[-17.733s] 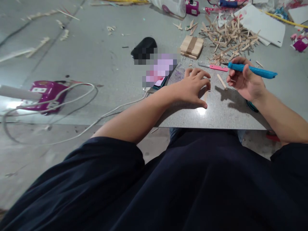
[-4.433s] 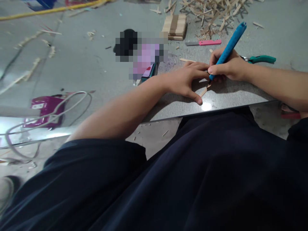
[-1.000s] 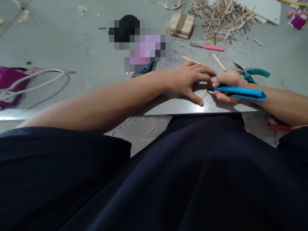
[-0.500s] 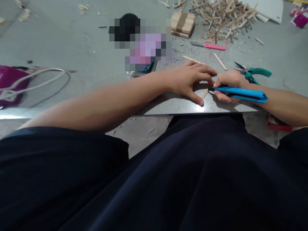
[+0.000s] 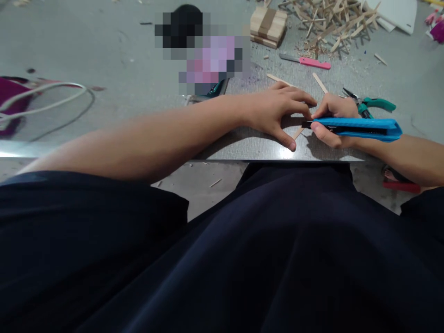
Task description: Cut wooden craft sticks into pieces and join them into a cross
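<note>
My right hand [image 5: 333, 115] is closed around a blue box cutter [image 5: 367, 127], its dark tip over a wooden craft stick [image 5: 299, 132] lying slantwise on the table. My left hand [image 5: 280, 111] is arched over that stick, thumb at its lower end and fingertips by its upper part, steadying it against the tabletop. The blade's exact contact with the wood is too small to make out. Two more craft sticks lie just beyond my hands, one behind my left fingers and another [image 5: 319, 83] above my right hand.
Green-handled pliers [image 5: 376, 104] lie right of my right hand. Farther off are a pink-handled knife [image 5: 314, 63], a bundle of craft sticks [image 5: 268, 25] and a heap of joined sticks [image 5: 333, 23]. A pale cable [image 5: 52, 85] loops at left. The table's front edge [image 5: 222, 160] runs near my body.
The view has shifted slightly. The box cutter's handle has swung a little to the right and lies more level, with my right hand turned along with it. My left hand stays at the stick.
</note>
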Motion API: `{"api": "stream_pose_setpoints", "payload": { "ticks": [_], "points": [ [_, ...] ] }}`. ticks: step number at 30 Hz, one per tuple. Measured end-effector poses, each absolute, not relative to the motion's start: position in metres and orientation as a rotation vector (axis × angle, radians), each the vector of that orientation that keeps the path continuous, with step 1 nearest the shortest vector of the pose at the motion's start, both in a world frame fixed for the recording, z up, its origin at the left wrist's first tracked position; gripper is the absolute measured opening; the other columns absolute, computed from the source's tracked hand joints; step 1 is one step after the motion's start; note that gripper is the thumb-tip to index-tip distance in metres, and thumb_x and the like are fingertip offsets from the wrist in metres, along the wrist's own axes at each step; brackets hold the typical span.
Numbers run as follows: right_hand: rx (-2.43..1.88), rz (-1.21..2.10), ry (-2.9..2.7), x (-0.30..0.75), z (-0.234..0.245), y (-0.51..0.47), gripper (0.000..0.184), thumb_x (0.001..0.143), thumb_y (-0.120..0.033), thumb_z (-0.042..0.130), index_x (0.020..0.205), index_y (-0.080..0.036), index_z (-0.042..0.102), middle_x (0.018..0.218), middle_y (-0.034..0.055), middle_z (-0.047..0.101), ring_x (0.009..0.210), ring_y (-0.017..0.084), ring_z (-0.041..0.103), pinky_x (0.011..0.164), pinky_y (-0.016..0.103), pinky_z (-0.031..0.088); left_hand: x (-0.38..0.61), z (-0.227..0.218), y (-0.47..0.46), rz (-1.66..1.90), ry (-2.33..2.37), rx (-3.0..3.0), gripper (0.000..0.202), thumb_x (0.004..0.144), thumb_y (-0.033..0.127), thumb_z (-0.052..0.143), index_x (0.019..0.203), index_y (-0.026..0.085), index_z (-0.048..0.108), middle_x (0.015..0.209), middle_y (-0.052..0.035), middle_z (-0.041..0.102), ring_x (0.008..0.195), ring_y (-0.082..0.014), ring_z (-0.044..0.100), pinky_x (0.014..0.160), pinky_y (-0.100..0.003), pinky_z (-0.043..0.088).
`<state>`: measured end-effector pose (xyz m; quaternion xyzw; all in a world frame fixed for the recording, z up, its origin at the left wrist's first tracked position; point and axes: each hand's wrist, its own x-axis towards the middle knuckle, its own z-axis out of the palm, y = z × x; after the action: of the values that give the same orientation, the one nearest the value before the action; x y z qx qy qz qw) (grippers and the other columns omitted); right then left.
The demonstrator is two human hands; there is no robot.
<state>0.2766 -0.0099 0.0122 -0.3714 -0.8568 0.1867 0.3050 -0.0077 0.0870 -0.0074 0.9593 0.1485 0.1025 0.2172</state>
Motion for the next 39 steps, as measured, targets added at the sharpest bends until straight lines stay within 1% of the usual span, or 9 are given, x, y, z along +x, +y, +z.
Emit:
{"api": "stream_pose_setpoints", "payload": {
  "ticks": [8,12,15,18,21,23,29,36,39],
  "points": [
    [-0.938,0.542,-2.322,0.275,0.008,-0.006,0.031,0.097,-0.061,0.079,0.102,-0.034,0.063,0.091,0.0037,0.081,0.079,0.033,0.078,0.084,0.055,0.07,-0.008,-0.007,0.087,0.295,0.413,2.662,0.113,0.085,0.114,0.074,0.167,0.038,0.087,0.196,-0.0078,0.069,0.179,-0.0494,0.058,0.154,-0.075,0.035],
    [-0.845,0.508,-2.32,0.271,0.007,-0.003,0.03,0.098,-0.06,0.072,0.101,-0.034,0.058,0.085,0.0018,0.08,0.072,0.029,0.075,0.077,0.049,0.065,-0.009,-0.01,0.088,0.298,0.404,2.656,0.111,0.085,0.114,0.075,0.17,0.042,0.085,0.197,-0.0047,0.069,0.178,-0.0505,0.058,0.154,-0.076,0.034],
    [-0.831,0.509,-2.322,0.27,0.008,-0.002,0.029,0.098,-0.059,0.071,0.101,-0.034,0.057,0.084,0.0013,0.081,0.07,0.026,0.072,0.074,0.045,0.061,-0.008,-0.012,0.089,0.312,0.414,2.648,0.112,0.084,0.114,0.076,0.17,0.043,0.086,0.189,-0.0076,0.076,0.177,-0.0508,0.059,0.152,-0.075,0.035],
    [-0.911,0.535,-2.347,0.271,0.011,-0.004,0.032,0.099,-0.062,0.074,0.102,-0.034,0.058,0.088,0.0025,0.082,0.076,0.028,0.075,0.081,0.047,0.064,-0.007,-0.011,0.088,0.322,0.417,2.647,0.116,0.082,0.118,0.073,0.169,0.043,0.087,0.186,-0.0069,0.078,0.178,-0.0505,0.058,0.152,-0.072,0.035],
    [-1.009,0.57,-2.368,0.272,0.013,-0.005,0.036,0.099,-0.065,0.077,0.103,-0.034,0.058,0.092,0.0035,0.082,0.083,0.029,0.078,0.091,0.049,0.069,-0.007,-0.008,0.087,0.289,0.42,2.66,0.119,0.083,0.12,0.069,0.169,0.04,0.086,0.196,-0.0069,0.07,0.179,-0.0497,0.058,0.154,-0.071,0.033],
    [-1.004,0.551,-2.35,0.272,0.012,-0.005,0.037,0.097,-0.067,0.075,0.102,-0.035,0.058,0.09,0.0034,0.08,0.081,0.03,0.077,0.089,0.051,0.069,-0.007,-0.007,0.086,0.267,0.426,2.665,0.119,0.084,0.119,0.066,0.171,0.04,0.084,0.201,-0.0064,0.065,0.18,-0.0494,0.057,0.154,-0.071,0.032],
    [-1.018,0.533,-2.343,0.272,0.006,-0.001,0.041,0.096,-0.073,0.073,0.1,-0.035,0.059,0.082,0.0033,0.075,0.078,0.03,0.074,0.086,0.054,0.07,-0.007,-0.007,0.087,0.306,0.423,2.649,0.121,0.079,0.12,0.073,0.169,0.041,0.087,0.191,-0.0069,0.074,0.178,-0.0516,0.059,0.154,-0.071,0.034],
    [-0.902,0.557,-2.321,0.272,0.009,-0.002,0.035,0.102,-0.066,0.075,0.102,-0.034,0.062,0.087,0.0034,0.08,0.075,0.026,0.07,0.081,0.05,0.066,-0.007,-0.013,0.09,0.347,0.417,2.668,0.117,0.083,0.121,0.072,0.165,0.04,0.088,0.185,-0.0104,0.079,0.175,-0.0506,0.062,0.152,-0.069,0.038],
    [-0.914,0.584,-2.315,0.272,0.013,-0.003,0.03,0.101,-0.06,0.078,0.102,-0.034,0.063,0.09,0.0026,0.081,0.078,0.029,0.074,0.081,0.05,0.068,-0.008,-0.017,0.092,0.325,0.411,2.714,0.121,0.088,0.123,0.062,0.171,0.038,0.085,0.195,-0.0089,0.071,0.175,-0.0469,0.062,0.153,-0.067,0.035]
  ]
}}
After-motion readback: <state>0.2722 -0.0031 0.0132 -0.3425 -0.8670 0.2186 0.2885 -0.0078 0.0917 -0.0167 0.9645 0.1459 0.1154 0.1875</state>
